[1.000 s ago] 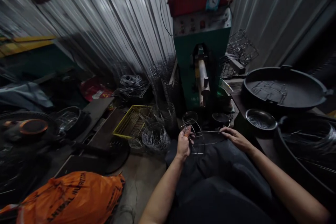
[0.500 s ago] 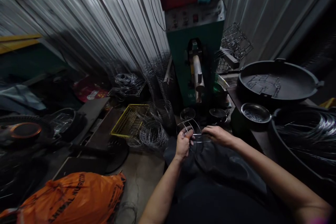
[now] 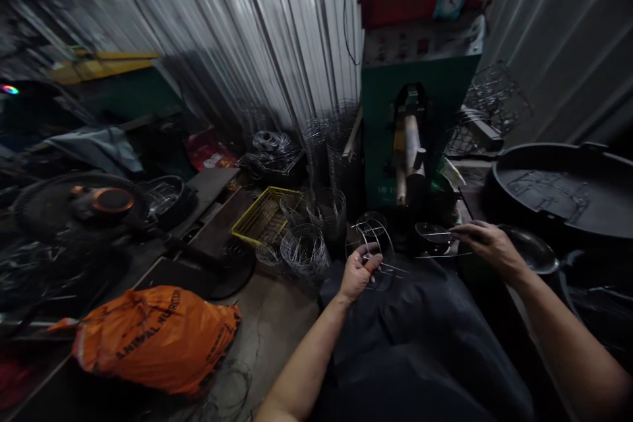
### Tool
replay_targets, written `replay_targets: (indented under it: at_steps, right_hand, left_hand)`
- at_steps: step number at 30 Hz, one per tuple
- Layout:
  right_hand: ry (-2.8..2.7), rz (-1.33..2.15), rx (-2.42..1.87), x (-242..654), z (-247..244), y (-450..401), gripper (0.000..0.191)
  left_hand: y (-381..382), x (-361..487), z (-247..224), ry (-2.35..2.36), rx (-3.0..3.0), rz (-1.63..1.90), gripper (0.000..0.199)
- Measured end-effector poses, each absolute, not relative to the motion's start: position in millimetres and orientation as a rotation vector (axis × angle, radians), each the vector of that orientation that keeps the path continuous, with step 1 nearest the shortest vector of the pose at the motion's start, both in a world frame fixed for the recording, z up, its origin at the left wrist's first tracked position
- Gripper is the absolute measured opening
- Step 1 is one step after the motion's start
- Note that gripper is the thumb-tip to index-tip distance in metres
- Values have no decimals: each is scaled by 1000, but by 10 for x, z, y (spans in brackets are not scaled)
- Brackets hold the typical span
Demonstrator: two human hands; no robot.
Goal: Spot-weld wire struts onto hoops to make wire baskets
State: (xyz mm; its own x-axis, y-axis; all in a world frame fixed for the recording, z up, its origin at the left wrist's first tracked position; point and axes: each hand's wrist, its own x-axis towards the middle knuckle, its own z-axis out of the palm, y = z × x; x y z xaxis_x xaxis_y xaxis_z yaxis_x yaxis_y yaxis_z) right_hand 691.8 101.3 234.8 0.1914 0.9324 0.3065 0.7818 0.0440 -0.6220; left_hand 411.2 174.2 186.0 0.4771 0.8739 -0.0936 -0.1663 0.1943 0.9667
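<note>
My left hand is closed on a round wire frame made of thin, shiny curved wires, held above my dark-covered lap. Straight wire ends stick out of it to the right. Apart from it, to the right, my right hand is closed with its fingertips on a thin straight wire that points left. A second thin wire runs just below; whether the two are joined I cannot tell. Behind my hands stands a green machine with a metal arm jutting toward me.
A small metal bowl and a large black round pan holding bent wires stand on the right. Left of my hands are round wire baskets and a yellow basket. An orange bag lies on the floor.
My right hand has moved away from the wire frame to the right, with a thin wire at its fingertips. My left hand still holds the frame. The view has swung left.
</note>
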Motion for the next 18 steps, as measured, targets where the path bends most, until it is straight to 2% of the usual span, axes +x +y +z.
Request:
replay_targets:
  at_steps: [9,18]
  right_hand:
    - [-1575,327,-1658,6740,2010,1246,34]
    - [-1591,282,-1629,6706,1931,1515,25]
  left_hand:
    - [1863,4308,1721,684,1128,750,53]
    - [2085,4487,1728,646,1049,797,45]
